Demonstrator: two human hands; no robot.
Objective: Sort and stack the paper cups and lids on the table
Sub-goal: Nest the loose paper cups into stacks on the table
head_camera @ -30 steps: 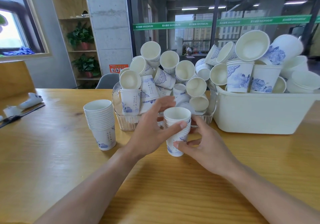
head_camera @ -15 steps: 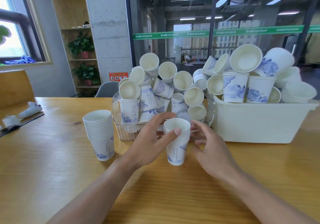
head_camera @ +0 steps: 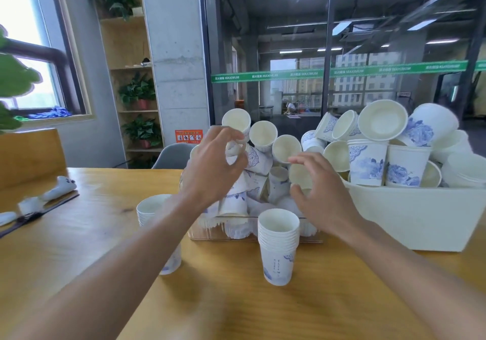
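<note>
Both my hands up at the heap of loose cups — nothing firmly held.

The green strip (head_camera: 339, 72) on the glass reads "MAXIMUM". My left hand (head_camera: 210, 167) curls its fingers at a cup in the clear bin (head_camera: 223, 230); whether it grips, I cannot tell. My right hand (head_camera: 319, 191) hangs spread, holding nothing. The stacked cups (head_camera: 278, 245) stand just before that bin, a second stack (head_camera: 155, 224) left of it — a white tub (head_camera: 420, 216) of bigger flowered cups to its right.

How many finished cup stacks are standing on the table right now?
2. One stack stands in front of the clear bin, below the right hand. The other stack stands left of it, partly hidden behind the left forearm.
</note>
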